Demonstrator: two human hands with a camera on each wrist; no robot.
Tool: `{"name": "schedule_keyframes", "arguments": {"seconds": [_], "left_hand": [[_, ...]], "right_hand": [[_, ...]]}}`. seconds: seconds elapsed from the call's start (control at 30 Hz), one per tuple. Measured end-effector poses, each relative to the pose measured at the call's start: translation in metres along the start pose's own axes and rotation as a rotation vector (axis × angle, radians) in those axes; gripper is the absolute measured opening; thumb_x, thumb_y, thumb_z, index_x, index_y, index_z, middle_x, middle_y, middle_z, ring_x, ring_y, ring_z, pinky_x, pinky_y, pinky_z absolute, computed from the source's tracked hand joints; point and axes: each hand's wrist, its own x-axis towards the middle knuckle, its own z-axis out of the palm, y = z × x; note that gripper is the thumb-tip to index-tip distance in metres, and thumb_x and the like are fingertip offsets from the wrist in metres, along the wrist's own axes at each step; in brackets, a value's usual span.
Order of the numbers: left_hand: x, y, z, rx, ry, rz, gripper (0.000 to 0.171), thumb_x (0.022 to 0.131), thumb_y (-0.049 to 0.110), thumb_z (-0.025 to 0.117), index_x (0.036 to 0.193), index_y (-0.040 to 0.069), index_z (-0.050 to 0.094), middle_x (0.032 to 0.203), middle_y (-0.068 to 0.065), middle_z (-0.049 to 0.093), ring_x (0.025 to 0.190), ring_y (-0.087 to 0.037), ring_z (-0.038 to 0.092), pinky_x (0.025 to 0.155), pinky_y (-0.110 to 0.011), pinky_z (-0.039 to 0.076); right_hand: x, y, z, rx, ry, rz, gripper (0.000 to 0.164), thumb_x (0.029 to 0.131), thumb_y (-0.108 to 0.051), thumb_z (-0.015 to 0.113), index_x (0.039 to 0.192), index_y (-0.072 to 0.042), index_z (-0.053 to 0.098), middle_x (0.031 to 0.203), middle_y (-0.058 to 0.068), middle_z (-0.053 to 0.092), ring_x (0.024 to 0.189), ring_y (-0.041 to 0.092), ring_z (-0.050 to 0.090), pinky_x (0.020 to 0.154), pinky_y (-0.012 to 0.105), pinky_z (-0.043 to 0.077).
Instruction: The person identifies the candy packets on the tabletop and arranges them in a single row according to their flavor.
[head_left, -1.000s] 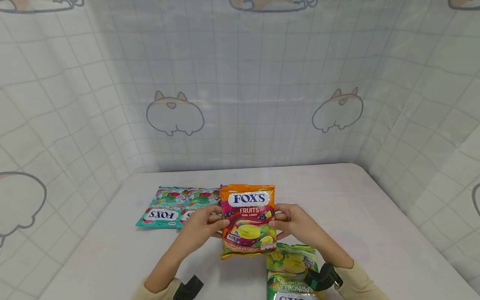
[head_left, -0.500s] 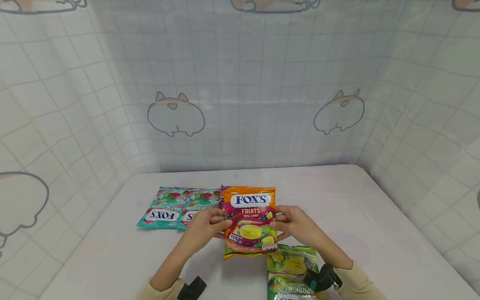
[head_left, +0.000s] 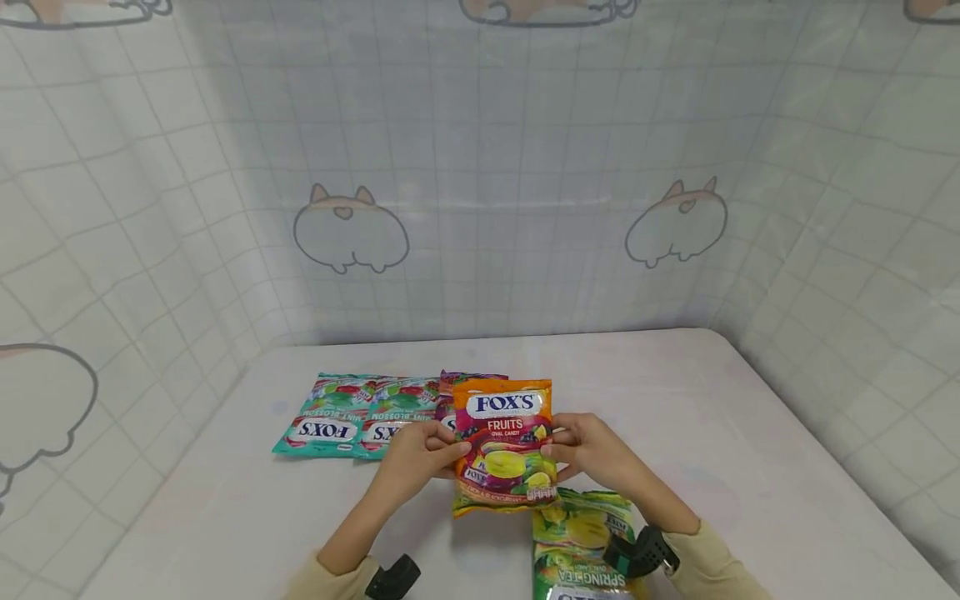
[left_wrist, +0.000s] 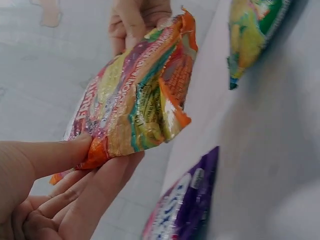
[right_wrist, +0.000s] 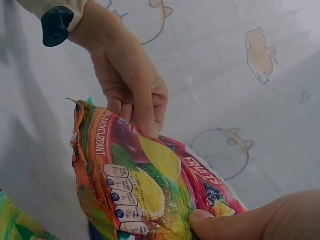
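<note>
An orange and magenta Fox's Fruits candy bag (head_left: pixel 504 454) is held upright above the table, its front toward the head camera. My left hand (head_left: pixel 417 454) pinches its left edge, thumb in front and fingers behind. On the opposite edge my right hand (head_left: pixel 596 450) pinches it the same way. In the left wrist view the left thumb (left_wrist: pixel 65 152) presses the bag's side, and the crimped bottom seam shows. The right wrist view has the right thumb (right_wrist: pixel 215 225) on the printed face. A purple candy bag (head_left: pixel 446 404) lies behind, mostly covered by the held one.
Two teal Mint Blossom candy bags (head_left: pixel 326 429) lie side by side at the table's back left. A green Spring Tea candy bag (head_left: pixel 581 550) lies near the front, partly under the right wrist. Patterned cloth walls (head_left: pixel 517 183) enclose the white table (head_left: pixel 712 417) at back and sides.
Both hands have shifted the held bag slightly right and down, its left edge moving inward. More of the purple bag behind it now shows. The other bags have stayed put.
</note>
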Motion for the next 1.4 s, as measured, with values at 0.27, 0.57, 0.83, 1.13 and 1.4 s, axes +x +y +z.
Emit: {"name": "schedule_keyframes", "arguments": {"seconds": [0.27,0.57,0.83,1.13,1.4], "left_hand": [[0.018,-0.012,0.019,-0.018,0.008,0.066,0.033,0.090,0.021,0.071,0.106,-0.007,0.065,0.093,-0.016,0.071,0.070,-0.022,0.070,0.065,-0.038,0.058],[0.040,-0.007,0.043,-0.021,-0.019,0.109,0.042,0.094,0.014,0.064,0.132,0.000,0.054,0.096,-0.012,0.070,0.079,-0.022,0.070,0.073,-0.038,0.057],[0.057,-0.002,0.069,0.135,0.056,0.144,0.028,0.093,0.014,0.066,0.120,0.008,0.065,0.110,-0.012,0.065,0.098,-0.027,0.063,0.080,-0.040,0.054],[0.070,-0.009,0.086,0.160,0.043,0.140,0.031,0.095,0.013,0.061,0.123,-0.001,0.064,0.081,-0.005,0.062,0.060,-0.010,0.048,0.051,-0.024,0.042],[0.070,-0.012,0.090,0.243,0.035,0.193,0.035,0.095,0.010,0.059,0.123,-0.011,0.060,0.112,-0.024,0.063,0.092,-0.029,0.062,0.073,-0.039,0.054]], "right_hand": [[0.003,0.019,-0.008,-0.058,0.094,0.031,0.044,0.093,-0.009,0.064,0.127,0.016,0.049,0.108,0.023,0.066,0.088,0.030,0.068,0.063,0.039,0.058],[0.012,0.040,-0.028,-0.088,0.273,0.103,0.043,0.092,-0.005,0.062,0.128,0.014,0.049,0.106,0.022,0.066,0.086,0.029,0.068,0.062,0.039,0.058],[0.024,0.048,-0.039,-0.134,0.356,0.157,0.050,0.092,-0.004,0.060,0.134,0.016,0.042,0.114,0.029,0.061,0.088,0.031,0.067,0.064,0.039,0.058],[0.036,0.063,-0.042,-0.189,0.404,0.194,0.061,0.087,-0.005,0.068,0.139,0.011,0.041,0.120,0.028,0.058,0.094,0.030,0.065,0.067,0.035,0.057],[0.038,0.072,-0.041,-0.243,0.417,0.127,0.060,0.083,-0.001,0.071,0.137,0.008,0.047,0.120,0.027,0.059,0.105,0.039,0.061,0.072,0.038,0.056]]}}
